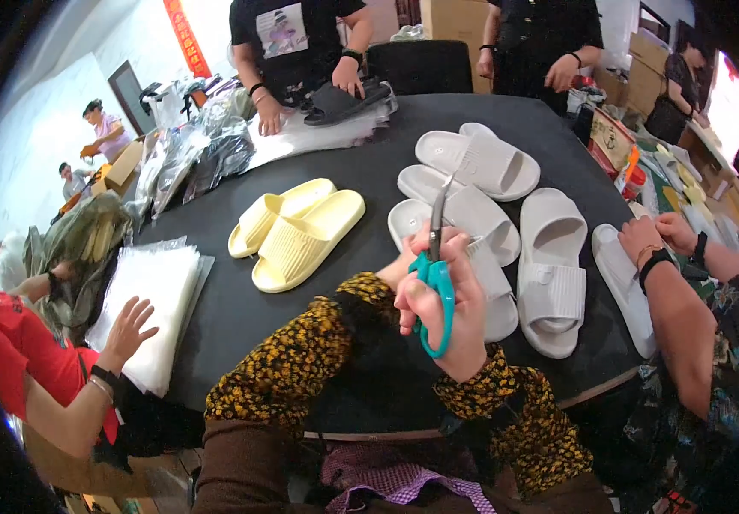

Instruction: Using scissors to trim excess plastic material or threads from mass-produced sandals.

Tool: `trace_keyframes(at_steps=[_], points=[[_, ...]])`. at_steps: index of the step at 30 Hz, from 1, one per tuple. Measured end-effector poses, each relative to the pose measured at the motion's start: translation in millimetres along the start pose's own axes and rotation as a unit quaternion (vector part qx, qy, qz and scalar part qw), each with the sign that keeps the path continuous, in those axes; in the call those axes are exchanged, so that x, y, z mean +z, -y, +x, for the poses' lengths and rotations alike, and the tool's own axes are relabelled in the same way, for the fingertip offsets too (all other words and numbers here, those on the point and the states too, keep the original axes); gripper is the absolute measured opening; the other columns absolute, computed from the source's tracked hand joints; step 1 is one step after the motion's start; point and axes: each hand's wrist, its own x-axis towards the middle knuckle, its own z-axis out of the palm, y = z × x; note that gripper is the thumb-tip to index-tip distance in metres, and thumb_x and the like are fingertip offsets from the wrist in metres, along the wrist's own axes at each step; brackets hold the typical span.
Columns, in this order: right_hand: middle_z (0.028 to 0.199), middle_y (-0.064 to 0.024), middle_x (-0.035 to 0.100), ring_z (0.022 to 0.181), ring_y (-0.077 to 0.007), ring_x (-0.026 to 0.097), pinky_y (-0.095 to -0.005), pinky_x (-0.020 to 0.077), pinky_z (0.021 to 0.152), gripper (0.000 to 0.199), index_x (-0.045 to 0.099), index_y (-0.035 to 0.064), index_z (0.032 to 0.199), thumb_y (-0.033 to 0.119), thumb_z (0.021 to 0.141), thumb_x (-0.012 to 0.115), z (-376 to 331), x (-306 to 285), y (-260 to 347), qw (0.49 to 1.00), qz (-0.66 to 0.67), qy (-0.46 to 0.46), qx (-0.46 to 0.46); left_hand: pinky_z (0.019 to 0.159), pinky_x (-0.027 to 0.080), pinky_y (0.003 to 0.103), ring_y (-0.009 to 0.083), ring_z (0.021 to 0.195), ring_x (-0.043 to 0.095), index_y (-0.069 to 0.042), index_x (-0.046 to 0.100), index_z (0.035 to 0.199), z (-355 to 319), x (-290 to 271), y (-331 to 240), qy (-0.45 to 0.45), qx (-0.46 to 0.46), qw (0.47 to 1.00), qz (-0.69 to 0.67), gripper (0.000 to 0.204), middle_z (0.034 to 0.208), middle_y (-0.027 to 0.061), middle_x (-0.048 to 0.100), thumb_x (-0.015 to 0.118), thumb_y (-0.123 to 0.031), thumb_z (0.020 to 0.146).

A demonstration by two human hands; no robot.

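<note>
My right hand [459, 321] is closed around the teal handles of a pair of scissors [439, 283], with the narrow metal blades pointing up and away from me. Just behind it, my left hand [395, 267] reaches in from the left beside the grey slippers; its fingers are mostly hidden by the right hand and the scissors. Several light grey slippers [496, 170] lie overlapping beyond and beside my hands. Two more grey slippers [552, 283] sit one into the other to the right. A pair of pale yellow slippers [308, 244] lies left of my hands.
A black table [369, 360] carries everything. At left lies a stack of clear plastic bags [148, 300], near a co-worker's hand [127, 332]. Across the table a person handles a black slipper [339, 104] on more bags. At right, another person's hands touch a grey slipper [625, 295].
</note>
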Motion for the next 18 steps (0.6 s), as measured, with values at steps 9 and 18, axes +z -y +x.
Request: trace_keyframes(at_steps=[9, 18], points=[[0.08, -0.0051, 0.057, 0.057, -0.0071, 0.054, -0.0188, 0.0458, 0.048, 0.038, 0.045, 0.0044, 0.119, 0.01, 0.084, 0.059, 2.4, -3.1, -16.5, 0.99, 0.052, 0.052, 0.116, 0.084, 0.042, 0.041, 0.0318, 0.093, 0.059, -0.005, 0.064, 0.101, 36.1, -175.9, -18.5, 0.105, 0.01, 0.823, 0.558, 0.035, 0.098, 0.0135, 0.064, 0.056, -0.035, 0.084], [0.072, -0.002, 0.056, 0.053, -0.0054, 0.049, -0.0202, 0.0406, 0.047, 0.041, 0.041, 0.0013, 0.12, 0.012, 0.085, 0.06, -9.5, -4.7, -41.9, 0.991, -0.015, 0.099, 0.09, 0.104, 0.02, 0.044, 0.029, 0.124, 0.039, -0.01, 0.058, 0.115, 6.7, -212.2, -34.6, 0.218, -0.263, 0.716, 0.609, 0.061, 0.119, 0.0154, 0.053, 0.063, -0.053, 0.071]])
